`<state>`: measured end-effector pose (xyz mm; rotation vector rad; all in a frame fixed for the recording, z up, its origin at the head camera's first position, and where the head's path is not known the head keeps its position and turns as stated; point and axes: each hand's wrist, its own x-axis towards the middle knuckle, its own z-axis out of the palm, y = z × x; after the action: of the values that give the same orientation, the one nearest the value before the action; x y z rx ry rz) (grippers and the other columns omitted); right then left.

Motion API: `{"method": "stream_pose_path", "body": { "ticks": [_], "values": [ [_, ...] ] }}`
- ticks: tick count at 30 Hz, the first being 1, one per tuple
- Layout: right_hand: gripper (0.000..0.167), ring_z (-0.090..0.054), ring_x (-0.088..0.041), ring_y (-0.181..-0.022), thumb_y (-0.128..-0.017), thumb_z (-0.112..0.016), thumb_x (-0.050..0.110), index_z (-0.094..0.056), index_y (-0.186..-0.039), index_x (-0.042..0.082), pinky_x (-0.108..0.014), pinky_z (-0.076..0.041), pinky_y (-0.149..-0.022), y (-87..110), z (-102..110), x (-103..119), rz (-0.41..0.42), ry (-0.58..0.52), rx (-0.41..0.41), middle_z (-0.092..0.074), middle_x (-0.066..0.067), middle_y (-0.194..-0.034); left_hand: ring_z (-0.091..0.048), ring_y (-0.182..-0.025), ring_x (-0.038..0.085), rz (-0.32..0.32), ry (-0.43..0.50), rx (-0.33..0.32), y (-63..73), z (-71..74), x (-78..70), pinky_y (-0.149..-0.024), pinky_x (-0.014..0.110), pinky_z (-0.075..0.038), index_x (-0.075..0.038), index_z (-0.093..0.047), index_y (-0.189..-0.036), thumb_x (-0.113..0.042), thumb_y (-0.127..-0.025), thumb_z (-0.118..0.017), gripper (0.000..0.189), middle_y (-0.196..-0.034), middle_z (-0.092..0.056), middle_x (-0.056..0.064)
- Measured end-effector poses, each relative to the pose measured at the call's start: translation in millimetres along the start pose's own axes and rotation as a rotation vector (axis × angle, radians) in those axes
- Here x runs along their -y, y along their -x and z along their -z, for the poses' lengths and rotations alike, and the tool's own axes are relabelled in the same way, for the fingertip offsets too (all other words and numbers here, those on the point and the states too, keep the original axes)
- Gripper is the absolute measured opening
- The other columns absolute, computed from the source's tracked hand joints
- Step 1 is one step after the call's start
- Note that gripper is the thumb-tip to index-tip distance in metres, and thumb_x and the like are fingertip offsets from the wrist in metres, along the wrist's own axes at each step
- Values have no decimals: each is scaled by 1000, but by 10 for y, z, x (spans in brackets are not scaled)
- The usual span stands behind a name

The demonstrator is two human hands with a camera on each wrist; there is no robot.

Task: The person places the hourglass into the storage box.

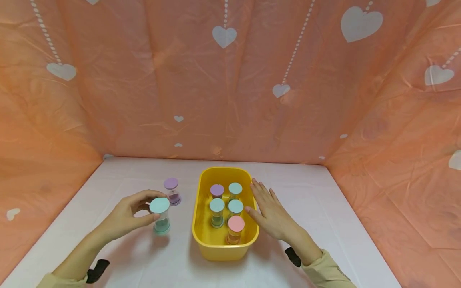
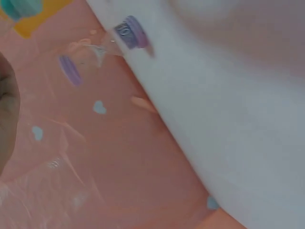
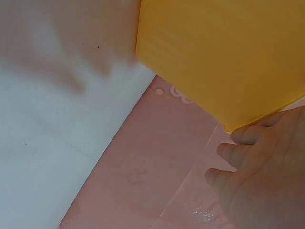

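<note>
My left hand pinches a teal-capped sand timer between thumb and fingers, upright, left of the yellow bin. Just behind it a purple sand timer stands on the table; the left wrist view shows its purple end caps. With fingers straight, my right hand rests against the bin's right rim, also visible in the right wrist view beside the yellow wall. Inside the bin stand several sand timers: a purple-capped one, teal-capped ones and a pink-capped one at the near end.
A white cloth covers the table. Orange sheeting with white hearts rises behind it and along both sides. Each wrist wears a black strap.
</note>
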<state>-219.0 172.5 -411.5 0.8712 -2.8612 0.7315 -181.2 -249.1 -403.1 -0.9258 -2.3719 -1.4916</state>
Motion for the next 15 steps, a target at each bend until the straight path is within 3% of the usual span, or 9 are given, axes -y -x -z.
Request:
{"method": "stream_pose_path", "body": {
  "ticks": [8, 15],
  "values": [
    [76, -13, -37, -159, -109, -47, 45, -22, -164, 0, -62, -8, -126, -4, 0, -2, 3, 0, 0, -12, -12, -173, -63, -98, 11, -29, 19, -42, -214, -20, -167, -88, 17, -54, 0, -64, -130, 13, -84, -77, 49, -122, -69, -7],
    [77, -12, -36, -159, -109, -47, 47, -20, -164, 0, -62, -7, -126, -1, 4, 4, -3, -3, 7, -11, -12, -173, -63, -99, 12, -118, 125, -59, -450, -72, -345, -89, 18, -52, 6, -63, -130, 18, -82, -75, 51, -122, -70, -2]
  ]
}}
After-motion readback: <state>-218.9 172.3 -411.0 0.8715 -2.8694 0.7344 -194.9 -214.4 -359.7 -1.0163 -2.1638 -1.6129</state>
